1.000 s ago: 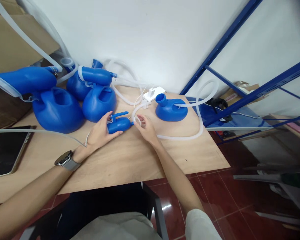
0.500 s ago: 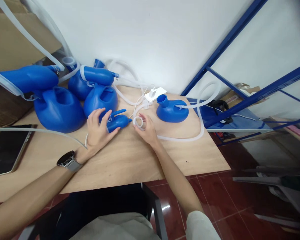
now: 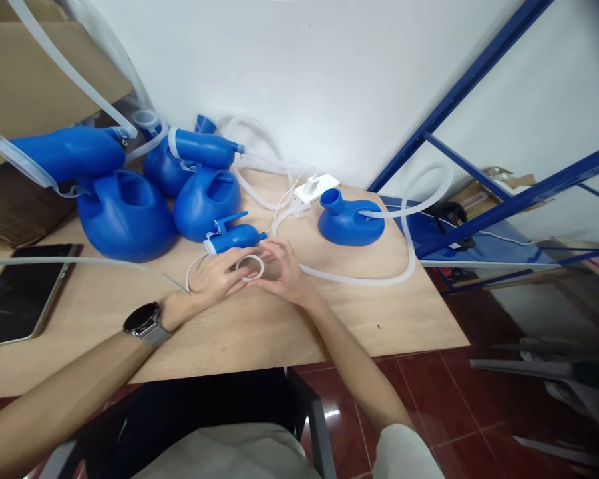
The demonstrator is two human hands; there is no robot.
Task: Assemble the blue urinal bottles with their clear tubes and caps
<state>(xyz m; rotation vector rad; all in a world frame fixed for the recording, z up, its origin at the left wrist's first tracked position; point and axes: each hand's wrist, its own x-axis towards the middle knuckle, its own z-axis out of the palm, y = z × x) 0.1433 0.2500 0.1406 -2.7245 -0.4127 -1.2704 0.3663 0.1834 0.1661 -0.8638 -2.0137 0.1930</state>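
In the head view, the left hand (image 3: 223,274) has left the small blue bottle-shaped plastic piece (image 3: 237,236), now lying unheld on the pale wooden surface (image 3: 219,339), and meets the right hand (image 3: 287,274) at a translucent white plastic ring (image 3: 262,267). The right grip is closed around the ring; whether the left pinches it, I cannot tell. Handling seems shifted to the ring

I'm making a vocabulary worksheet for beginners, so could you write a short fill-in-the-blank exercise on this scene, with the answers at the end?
1. The ring between the left hand and the right hand is ____ in colour.
2. The watch is worn on the ____ wrist.
3. The floor tiles are dark ____.
4. The shelf frame and the jug nearest to it are both ____.

Missing words: white; left; red; blue.
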